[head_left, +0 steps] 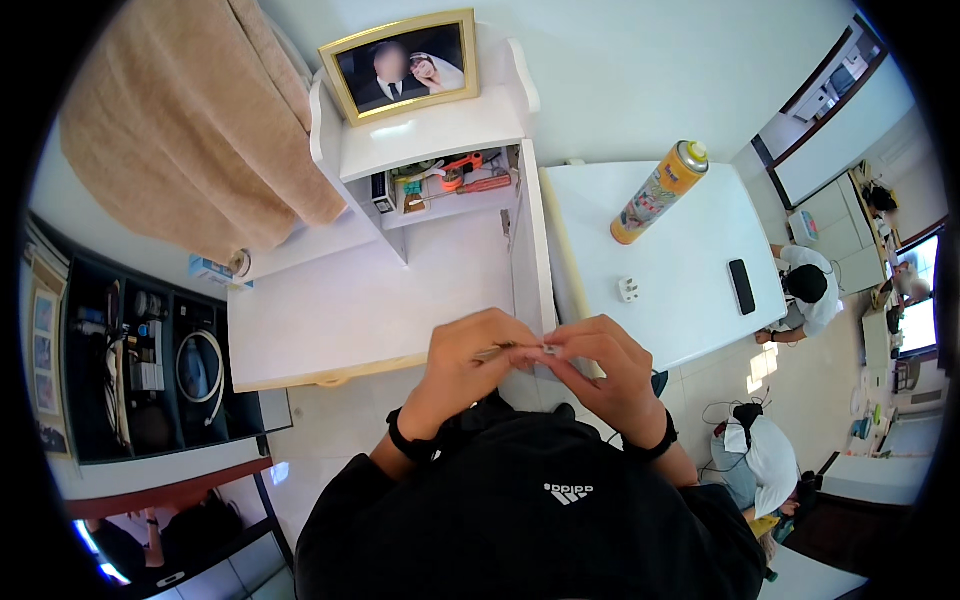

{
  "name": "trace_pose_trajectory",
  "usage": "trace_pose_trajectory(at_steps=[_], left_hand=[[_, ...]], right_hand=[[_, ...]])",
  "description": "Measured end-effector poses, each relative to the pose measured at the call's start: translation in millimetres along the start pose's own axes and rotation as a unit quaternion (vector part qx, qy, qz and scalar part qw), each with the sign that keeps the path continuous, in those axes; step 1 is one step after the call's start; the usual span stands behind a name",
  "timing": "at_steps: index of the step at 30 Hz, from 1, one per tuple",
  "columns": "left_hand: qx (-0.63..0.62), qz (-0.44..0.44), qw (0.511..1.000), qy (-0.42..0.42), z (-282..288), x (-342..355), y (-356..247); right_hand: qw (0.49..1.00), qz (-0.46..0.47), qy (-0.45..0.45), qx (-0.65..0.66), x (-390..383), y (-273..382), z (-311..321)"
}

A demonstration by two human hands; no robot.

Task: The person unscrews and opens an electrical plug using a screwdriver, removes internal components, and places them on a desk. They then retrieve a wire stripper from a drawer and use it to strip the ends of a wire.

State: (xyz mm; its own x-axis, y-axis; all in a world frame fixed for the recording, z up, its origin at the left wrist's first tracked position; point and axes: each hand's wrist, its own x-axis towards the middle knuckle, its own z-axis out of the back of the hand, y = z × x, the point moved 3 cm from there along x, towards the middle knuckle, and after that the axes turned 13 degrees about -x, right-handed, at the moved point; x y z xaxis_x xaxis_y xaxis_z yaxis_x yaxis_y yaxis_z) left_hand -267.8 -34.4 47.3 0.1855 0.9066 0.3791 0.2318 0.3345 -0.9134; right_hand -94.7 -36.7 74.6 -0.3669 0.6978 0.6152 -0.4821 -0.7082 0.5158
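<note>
In front of my chest, both hands meet fingertip to fingertip. My left hand [478,352] is closed, with a thin, dull metallic-looking piece showing at its fingers. The fingers of my right hand [612,372] pinch a tiny pale thing [551,350] where the two hands touch; its kind is too small to tell. Past my right hand, on the white table [690,330], stands a small white block [628,290] with dark marks. A black phone [742,287] lies to its right, and a yellow-orange spray can [660,193] stands farther back.
A white desk [330,330] with a shelf holding a red-handled screwdriver [470,190] is ahead on the left. A framed photo [400,68] tops it, beside a brown curtain [190,120]. Dark shelving [165,440] is far left. Two people [765,455] sit at right.
</note>
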Motion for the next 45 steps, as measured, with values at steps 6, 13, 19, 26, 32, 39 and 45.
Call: trace_pose_trajectory(at_steps=[6, 13, 19, 26, 32, 39, 45], left_hand=[[-0.064, 0.066, 0.975, -0.201, 88, 30, 69], [-0.173, 0.125, 0.942, -0.260, 164, 89, 231], [0.018, 0.128, 0.962, -0.241, 179, 124, 295], [0.469, -0.087, 0.868, -0.142, 166, 131, 280], [0.488, -0.094, 0.853, -0.159, 164, 127, 271], [0.487, -0.082, 0.856, -0.155, 164, 126, 266], [0.484, -0.070, 0.859, -0.153, 171, 126, 278]], right_hand=[[0.993, -0.069, -0.008, -0.099, -9, -9, 14], [0.949, -0.278, -0.058, -0.136, -60, -33, 39], [0.912, -0.364, -0.115, -0.154, -93, -40, 52], [0.891, -0.407, -0.113, -0.165, -101, -53, 56], [0.897, -0.384, -0.133, -0.176, -99, -71, 52], [0.898, -0.384, -0.116, -0.180, -91, -77, 53], [0.899, -0.378, -0.140, -0.171, -95, -80, 55]])
